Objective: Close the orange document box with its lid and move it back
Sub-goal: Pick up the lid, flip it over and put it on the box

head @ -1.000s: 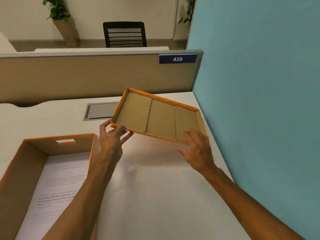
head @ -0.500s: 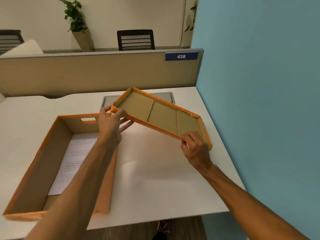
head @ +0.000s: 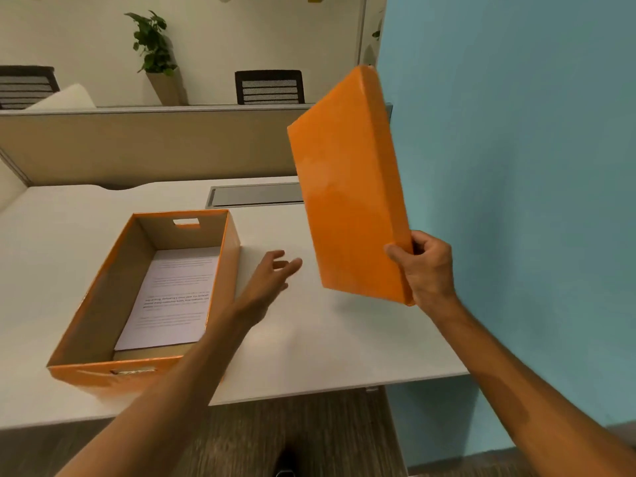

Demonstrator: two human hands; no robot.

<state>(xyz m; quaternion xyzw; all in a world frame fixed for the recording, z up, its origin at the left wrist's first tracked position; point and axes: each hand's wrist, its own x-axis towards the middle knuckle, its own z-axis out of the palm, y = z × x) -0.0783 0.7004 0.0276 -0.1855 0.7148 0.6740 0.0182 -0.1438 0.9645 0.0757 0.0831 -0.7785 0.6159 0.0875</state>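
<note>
The orange document box (head: 103, 297) stands uncovered on the white desk at the left, with printed sheets (head: 175, 294) lying flat inside. Its orange lid (head: 347, 187) is up in the air at the right, nearly on edge, orange outer face toward me. My right hand (head: 425, 270) grips the lid's lower right corner. My left hand (head: 272, 280) hovers over the desk between box and lid, fingers spread, holding nothing.
The white desk (head: 327, 339) has a grey cable hatch (head: 256, 194) at the back. A beige partition (head: 148, 146) bounds the far side and a blue wall (head: 516, 166) the right. Chairs and a potted plant (head: 155, 46) stand beyond. The desk's front edge is near me.
The lid was flipped from inside-up, held low in both hands, to raised on edge with its orange face toward me. My left hand let go and dropped toward the desk.
</note>
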